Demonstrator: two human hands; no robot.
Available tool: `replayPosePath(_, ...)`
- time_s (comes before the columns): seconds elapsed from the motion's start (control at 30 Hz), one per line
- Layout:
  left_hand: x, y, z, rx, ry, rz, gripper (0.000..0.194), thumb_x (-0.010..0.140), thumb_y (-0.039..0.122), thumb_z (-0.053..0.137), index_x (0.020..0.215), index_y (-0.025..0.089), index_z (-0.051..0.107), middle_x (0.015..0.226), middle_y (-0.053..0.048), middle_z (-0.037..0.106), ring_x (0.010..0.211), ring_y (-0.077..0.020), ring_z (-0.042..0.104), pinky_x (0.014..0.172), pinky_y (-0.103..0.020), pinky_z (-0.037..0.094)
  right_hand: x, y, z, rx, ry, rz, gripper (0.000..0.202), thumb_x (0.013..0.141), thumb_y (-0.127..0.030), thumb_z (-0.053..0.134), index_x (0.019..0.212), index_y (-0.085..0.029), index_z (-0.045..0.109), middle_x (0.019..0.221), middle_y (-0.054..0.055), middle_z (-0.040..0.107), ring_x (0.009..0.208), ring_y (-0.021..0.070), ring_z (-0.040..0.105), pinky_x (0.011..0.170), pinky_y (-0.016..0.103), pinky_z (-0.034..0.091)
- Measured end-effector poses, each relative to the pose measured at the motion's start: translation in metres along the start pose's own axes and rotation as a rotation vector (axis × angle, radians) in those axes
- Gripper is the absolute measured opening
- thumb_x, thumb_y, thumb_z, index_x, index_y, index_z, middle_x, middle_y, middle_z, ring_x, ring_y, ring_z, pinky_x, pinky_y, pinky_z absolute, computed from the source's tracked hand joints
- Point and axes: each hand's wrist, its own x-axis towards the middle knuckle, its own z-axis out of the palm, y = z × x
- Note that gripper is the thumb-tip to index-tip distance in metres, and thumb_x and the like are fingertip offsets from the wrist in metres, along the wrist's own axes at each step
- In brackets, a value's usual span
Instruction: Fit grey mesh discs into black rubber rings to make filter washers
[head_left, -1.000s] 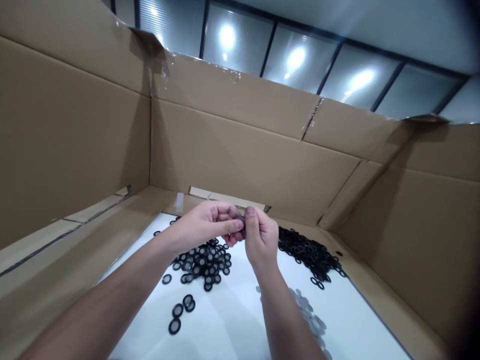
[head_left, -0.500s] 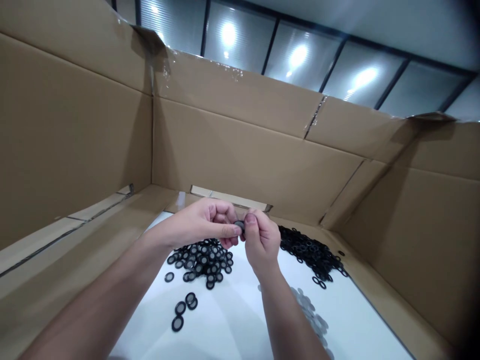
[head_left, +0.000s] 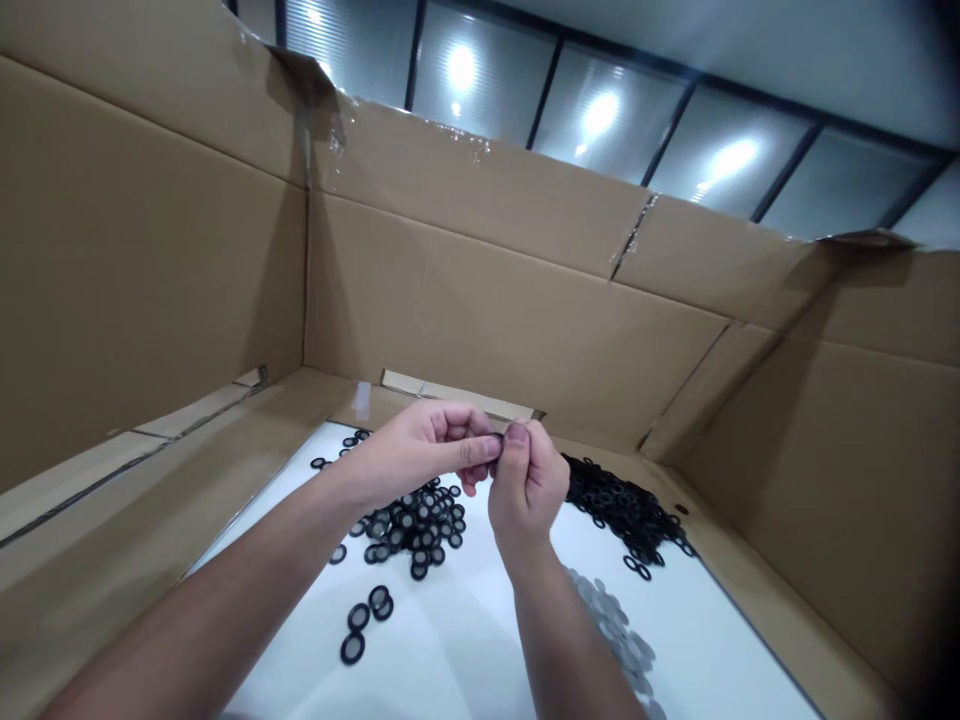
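In the middle of the view, my left hand point(head_left: 442, 445) and my right hand point(head_left: 529, 490) meet above the white surface, fingers pinched. Between their thumbs is a small black rubber ring point(head_left: 498, 440), mostly covered by the fingers. Whether a grey disc sits inside it cannot be made out now. Below my left hand lies a pile of black rings with grey discs in them point(head_left: 416, 525). Bare black rings point(head_left: 622, 505) are heaped beyond my right hand. Loose grey discs point(head_left: 619, 630) lie beside my right forearm, which partly hides them.
Several disc-filled rings point(head_left: 358, 617) lie apart near the front left. The white board point(head_left: 420, 670) stands inside a large cardboard box with tall walls point(head_left: 480, 240). A single black ring point(head_left: 681, 509) rests off the board at right. Lit glass panels point(head_left: 480, 70) show above.
Both hands have shifted slightly to the right, still pinching the ring. My thumbs have closed in on it, and less of the ring shows. The piles have not changed.
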Motion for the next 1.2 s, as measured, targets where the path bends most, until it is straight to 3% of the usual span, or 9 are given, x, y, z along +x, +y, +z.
replayPosePath(0.2,0.0,0.002,-0.005,0.019,0.001,-0.02,0.014,0.089,0.027,0.068,0.085,0.014,0.066,0.074,0.0,0.066,0.065,-0.0079,0.061,0.062,-0.019,0.049,0.012,0.004,-0.011,0.243,-0.315,0.162,0.038,0.101,-0.033,0.044,0.065,-0.02,0.042,0.054,-0.005,0.044,0.048,0.0087,0.042,0.047,0.023,0.032)
replayPosePath(0.33,-0.002,0.003,-0.011,0.056,-0.036,-0.069,0.018,0.088,0.029,0.07,0.079,0.015,0.062,0.07,0.003,0.064,0.064,-0.0078,0.061,0.061,-0.019,0.047,0.012,0.007,-0.014,0.369,-0.357,0.162,0.037,0.101,-0.032,0.045,0.066,-0.02,0.045,0.054,-0.005,0.046,0.048,0.0083,0.043,0.048,0.022,0.034)
replayPosePath(0.47,-0.005,0.007,-0.021,0.146,-0.084,-0.128,0.022,0.087,0.031,0.07,0.077,0.016,0.058,0.068,0.004,0.06,0.064,-0.0089,0.059,0.06,-0.021,0.045,0.01,0.006,-0.012,0.262,-0.358,0.088,0.037,0.1,-0.029,0.046,0.064,-0.02,0.043,0.055,-0.005,0.046,0.05,0.0088,0.042,0.051,0.023,0.033)
replayPosePath(0.67,-0.01,0.016,-0.031,0.333,-0.16,-0.177,0.024,0.087,0.034,0.067,0.076,0.016,0.056,0.066,0.003,0.055,0.061,-0.0092,0.048,0.055,-0.022,0.034,0.01,0.002,-0.009,0.118,-0.492,-0.034,0.035,0.099,-0.024,0.045,0.065,-0.02,0.039,0.058,-0.004,0.042,0.052,0.0087,0.038,0.053,0.024,0.03)
replayPosePath(0.9,-0.013,0.018,-0.028,0.565,-0.11,-0.178,0.03,0.088,0.036,0.064,0.071,0.016,0.05,0.065,0.006,0.04,0.06,-0.0082,0.036,0.052,-0.023,0.026,0.015,0.005,-0.013,-0.055,-0.61,-0.088,0.037,0.098,-0.025,0.048,0.064,-0.019,0.035,0.057,-0.005,0.039,0.052,0.0075,0.034,0.053,0.024,0.024)
replayPosePath(1.0,-0.011,0.016,-0.026,0.554,-0.082,-0.178,0.029,0.088,0.035,0.065,0.072,0.016,0.051,0.066,0.005,0.042,0.06,-0.008,0.039,0.052,-0.021,0.029,0.016,0.007,-0.012,-0.032,-0.579,-0.08,0.038,0.098,-0.024,0.049,0.063,-0.019,0.034,0.056,-0.005,0.039,0.051,0.007,0.035,0.052,0.023,0.025)
replayPosePath(1.2,-0.005,0.013,-0.015,0.228,-0.075,-0.126,0.018,0.09,0.034,0.064,0.087,0.016,0.063,0.08,0.001,0.06,0.07,-0.0103,0.06,0.063,-0.022,0.05,0.012,0.003,-0.008,0.096,-0.29,0.015,0.04,0.099,-0.027,0.047,0.061,-0.02,0.038,0.053,-0.005,0.041,0.048,0.0075,0.037,0.049,0.022,0.029)
